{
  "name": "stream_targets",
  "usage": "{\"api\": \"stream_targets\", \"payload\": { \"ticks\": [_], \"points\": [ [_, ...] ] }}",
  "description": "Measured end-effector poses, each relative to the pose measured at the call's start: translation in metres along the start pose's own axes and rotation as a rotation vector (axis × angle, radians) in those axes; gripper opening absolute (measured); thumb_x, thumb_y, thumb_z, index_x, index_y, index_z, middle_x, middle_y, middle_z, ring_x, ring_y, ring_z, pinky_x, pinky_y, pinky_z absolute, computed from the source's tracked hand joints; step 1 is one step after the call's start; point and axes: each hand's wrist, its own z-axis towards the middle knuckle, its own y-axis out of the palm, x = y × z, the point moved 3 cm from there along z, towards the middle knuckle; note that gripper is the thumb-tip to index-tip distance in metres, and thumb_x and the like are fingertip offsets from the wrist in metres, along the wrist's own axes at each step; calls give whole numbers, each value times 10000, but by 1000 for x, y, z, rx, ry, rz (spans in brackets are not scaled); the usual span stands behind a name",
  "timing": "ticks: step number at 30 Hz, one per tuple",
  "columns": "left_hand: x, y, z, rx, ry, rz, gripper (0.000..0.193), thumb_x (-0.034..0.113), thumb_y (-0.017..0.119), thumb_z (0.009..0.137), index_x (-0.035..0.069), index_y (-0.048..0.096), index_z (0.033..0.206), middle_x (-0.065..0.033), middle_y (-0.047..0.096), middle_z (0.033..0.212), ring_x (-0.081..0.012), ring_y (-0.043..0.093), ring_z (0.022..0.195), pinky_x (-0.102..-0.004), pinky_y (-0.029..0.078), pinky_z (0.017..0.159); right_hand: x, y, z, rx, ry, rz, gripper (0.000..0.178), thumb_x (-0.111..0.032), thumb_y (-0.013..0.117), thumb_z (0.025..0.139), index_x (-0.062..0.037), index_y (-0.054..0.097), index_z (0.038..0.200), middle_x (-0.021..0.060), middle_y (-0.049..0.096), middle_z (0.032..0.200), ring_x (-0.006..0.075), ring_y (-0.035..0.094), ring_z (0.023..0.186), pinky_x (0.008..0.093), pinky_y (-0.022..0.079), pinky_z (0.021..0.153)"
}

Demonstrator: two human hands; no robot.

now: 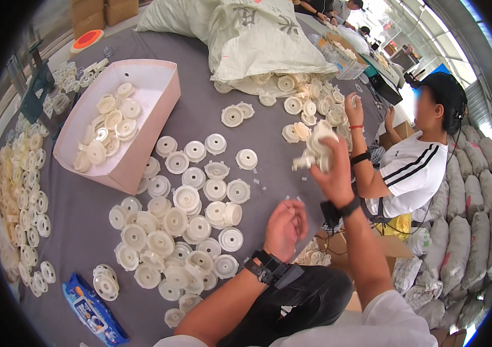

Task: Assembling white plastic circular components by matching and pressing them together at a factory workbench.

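My right hand is raised over the table's near right edge, its fingers closed around several off-white round plastic parts; they are slightly blurred. Lower and to the left is my left hand, its fingers curled inward; whether anything is inside them is hidden. Left of it spreads a loose pile of flanged round plastic parts, some stacked and some lying flat with a centre hole showing. Another heap of these parts spills from the mouth of a white woven sack at the far side.
A pink-white open box with more parts stands at the left. Rings crowd the far left edge; a blue wipes pack lies near me. A person in a white shirt works at the right, beside stacked sacks.
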Motion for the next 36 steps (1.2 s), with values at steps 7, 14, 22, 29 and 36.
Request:
{"api": "stream_targets", "payload": {
  "ticks": [7, 14, 22, 29, 36],
  "points": [
    [11, 11, -6, -55, 31, -90, 892, 753, 371, 1043, 246, 83, 1718, -115, 344, 1675, -384, 378, 1527, -618, 343, 1232, -57, -14, -76, -72, 124, 220, 646, 21, 803, 730, -62, 580, 1331, 240, 526, 1407, 458, 559, 1291, 490, 458, 1104],
    [10, 6, 5, -132, 122, -188, 776, 632, 365, 1110, 118, 270, 1683, -112, 430, 1653, -299, 432, 1515, -506, 391, 1239, -62, -20, -78, -439, 66, 517, 662, 38, 833, 750, -107, 591, 1349, 219, 491, 1534, 434, 480, 1435, 490, 384, 1193],
    [13, -1, 5, -94, 106, -63, 664, 488, 433, 1137, 113, 302, 1669, -101, 496, 1599, -276, 525, 1441, -469, 479, 1169, -60, -14, -81, -508, 130, 681, 633, 29, 838, 796, -119, 582, 1355, 193, 458, 1575, 408, 440, 1472, 472, 344, 1217],
    [9, -3, 1, -60, 56, -144, 628, 464, 491, 1121, 139, 342, 1637, -88, 498, 1596, -285, 504, 1462, -543, 440, 1200, -29, 4, -98, -304, 538, 936, 712, -128, 846, 885, -70, 466, 1485, 123, 535, 1494, 260, 512, 1398, 393, 413, 1165],
    [9, 10, 1, -40, 120, -25, 644, 323, 567, 1117, 110, 280, 1653, -100, 417, 1646, -297, 426, 1517, -593, 355, 1254, -32, 21, -87, -132, 794, 1200, 660, -124, 731, 1000, -59, 385, 1559, 115, 545, 1497, 240, 557, 1365, 378, 462, 1146]
  ]
}}
